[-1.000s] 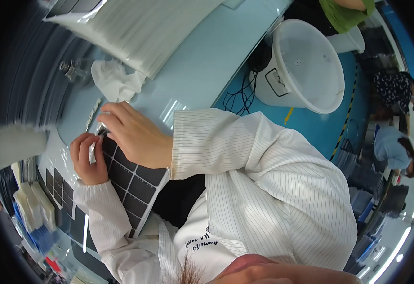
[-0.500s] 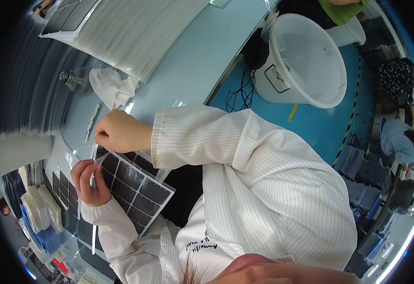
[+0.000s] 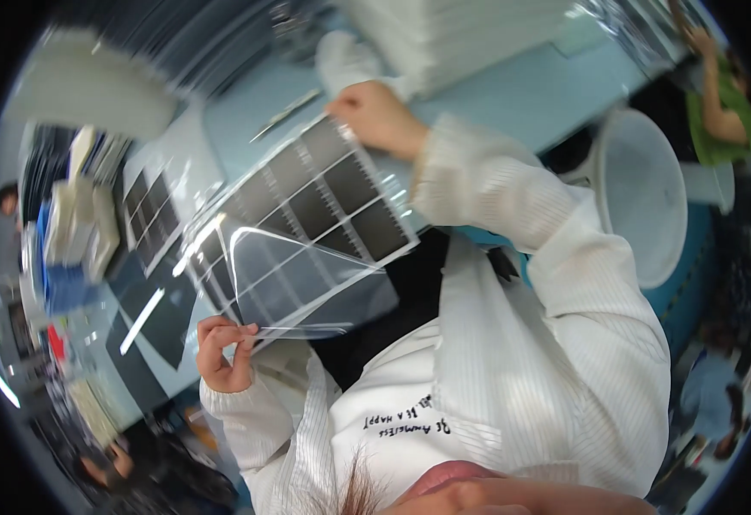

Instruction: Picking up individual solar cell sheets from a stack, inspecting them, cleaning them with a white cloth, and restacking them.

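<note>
A sheet of dark rectangular cells with white gaps between them lies tilted over the pale blue table. My right hand grips its far top edge, the white striped sleeve running back to the right. My left hand is near my body at the lower left. It pinches the corner of a clear film that curls up off the lower part of the sheet.
A thin metal tool and a white cloth lie beyond the sheet. A stack of white sheets is at the top and a white bucket stands at the right. Another cell sheet lies left. A person in green works far right.
My left hand has pulled the clear film away from the cell sheet toward my body. My right hand moved to the sheet's far edge, and the view swung round.
</note>
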`<state>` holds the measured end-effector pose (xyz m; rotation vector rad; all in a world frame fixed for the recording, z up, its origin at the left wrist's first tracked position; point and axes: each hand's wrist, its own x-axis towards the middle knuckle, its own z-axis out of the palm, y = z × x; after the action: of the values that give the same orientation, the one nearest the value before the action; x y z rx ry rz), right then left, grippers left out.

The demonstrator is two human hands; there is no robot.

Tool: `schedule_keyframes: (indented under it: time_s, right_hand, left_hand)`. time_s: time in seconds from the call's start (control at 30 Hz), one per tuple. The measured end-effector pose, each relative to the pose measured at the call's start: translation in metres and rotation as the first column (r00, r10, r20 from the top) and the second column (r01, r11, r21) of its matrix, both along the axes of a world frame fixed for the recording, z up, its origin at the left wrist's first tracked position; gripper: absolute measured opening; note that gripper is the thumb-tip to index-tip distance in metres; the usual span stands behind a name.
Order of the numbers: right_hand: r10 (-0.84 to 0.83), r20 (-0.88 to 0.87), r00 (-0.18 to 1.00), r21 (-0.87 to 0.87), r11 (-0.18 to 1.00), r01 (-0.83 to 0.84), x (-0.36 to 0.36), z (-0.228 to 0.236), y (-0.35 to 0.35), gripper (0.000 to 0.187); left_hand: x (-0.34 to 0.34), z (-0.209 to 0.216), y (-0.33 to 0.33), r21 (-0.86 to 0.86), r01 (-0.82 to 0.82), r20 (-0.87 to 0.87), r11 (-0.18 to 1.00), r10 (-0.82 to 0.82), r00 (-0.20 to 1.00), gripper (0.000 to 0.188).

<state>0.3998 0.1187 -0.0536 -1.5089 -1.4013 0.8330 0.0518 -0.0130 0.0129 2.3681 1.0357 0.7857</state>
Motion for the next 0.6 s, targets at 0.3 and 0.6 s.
schedule_keyframes:
  time_s: [0.3, 0.6]
  right_hand:
    - [0.104, -0.110, 0.988, -0.075, 0.991, -0.113, -0.002, 0.010, -0.005, 0.025]
    - [0.072, -0.184, 0.980, -0.162, 0.981, -0.103, -0.005, 0.024, -0.015, 0.023]
  left_hand:
    - [-0.288, -0.032, -0.176, -0.490, -0.702, 0.451, 0.517, 0.839, 0.304, 0.012]
    - [-0.322, -0.115, -0.309, 0.265, -0.868, 0.335, -0.419, 0.884, -0.325, 0.023]
